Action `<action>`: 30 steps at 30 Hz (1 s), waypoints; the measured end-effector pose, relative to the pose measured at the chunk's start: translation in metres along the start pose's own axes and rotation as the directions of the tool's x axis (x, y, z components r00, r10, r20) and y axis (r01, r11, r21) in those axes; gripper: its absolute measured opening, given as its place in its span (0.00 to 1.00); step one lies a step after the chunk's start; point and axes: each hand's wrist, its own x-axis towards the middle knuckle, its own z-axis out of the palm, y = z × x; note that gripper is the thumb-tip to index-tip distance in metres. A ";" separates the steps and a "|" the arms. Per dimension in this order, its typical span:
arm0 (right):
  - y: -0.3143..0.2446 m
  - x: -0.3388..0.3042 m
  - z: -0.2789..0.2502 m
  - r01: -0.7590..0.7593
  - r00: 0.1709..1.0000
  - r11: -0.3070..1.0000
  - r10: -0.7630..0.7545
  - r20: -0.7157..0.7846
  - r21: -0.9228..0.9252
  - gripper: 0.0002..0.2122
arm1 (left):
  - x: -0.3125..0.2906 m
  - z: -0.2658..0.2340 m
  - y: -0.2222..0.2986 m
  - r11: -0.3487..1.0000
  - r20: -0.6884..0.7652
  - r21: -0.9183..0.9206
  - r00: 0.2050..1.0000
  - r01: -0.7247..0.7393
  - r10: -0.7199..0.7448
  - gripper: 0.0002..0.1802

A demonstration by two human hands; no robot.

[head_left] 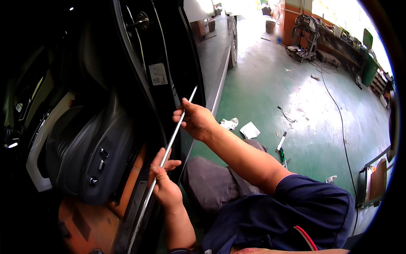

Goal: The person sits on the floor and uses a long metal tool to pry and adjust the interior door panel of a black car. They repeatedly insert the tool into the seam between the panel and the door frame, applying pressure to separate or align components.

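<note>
A long, thin, silvery metal rod (172, 139) slants up beside the open doorway of a dark car. My left hand (168, 188) grips it low down, its thumb and fingers around the shaft. Higher up, my right hand (196, 120) pinches the same rod between thumb and fingers. The upper tip lies against the dark door pillar (158, 51), below and right of a white label (158, 74). Toward the bottom of the picture, the rod passes over the door sill (137, 203), and its lower end is cut off by the frame.
A black car seat (84, 148) with side switches and a brown floor mat (91, 224) are inside the car. On the green floor (262, 101) lie white crumpled papers (250, 130), a green-handled tool (282, 154) and a black cable (340, 114). A wheeled machine (305, 38) stands far right.
</note>
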 end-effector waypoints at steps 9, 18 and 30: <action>0.010 -0.034 0.015 -0.088 0.995 0.993 0.091 0.048 -0.076 0.16 | -0.012 -0.023 0.016 0.956 -0.108 0.206 0.966 -0.209 0.234 0.36; -0.017 -0.003 0.014 -0.033 0.970 0.994 0.006 0.243 0.104 0.18 | 0.046 -0.007 0.074 0.938 -0.155 0.219 0.940 -0.268 0.304 0.32; -0.028 0.050 0.006 0.065 0.974 0.957 -0.123 0.191 0.283 0.15 | 0.100 0.024 0.093 0.931 -0.183 0.340 0.962 -0.131 0.203 0.37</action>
